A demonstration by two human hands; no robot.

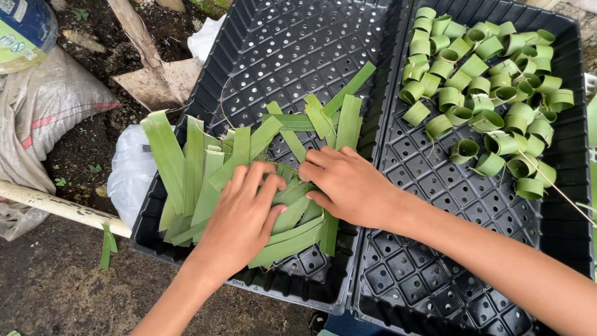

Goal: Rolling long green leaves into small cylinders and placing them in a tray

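A pile of flat green leaf strips (205, 168) lies in the left black perforated tray (280, 50). My left hand (245, 214) rests palm down on the strips, its fingers spread over them. My right hand (348, 183) reaches across from the right and its fingertips touch the same strips near the middle of the pile. I cannot tell whether either hand grips a strip. The right black tray (435, 205) holds several green leaf strips rolled into small rings (485, 81), bunched at its far end.
Both trays sit on dark soil. A white plastic bag (127, 171) lies by the left tray. A grey sack (43, 118), a white pipe (56, 205), a spade blade (158, 81) and a blue container (22, 25) are at the left.
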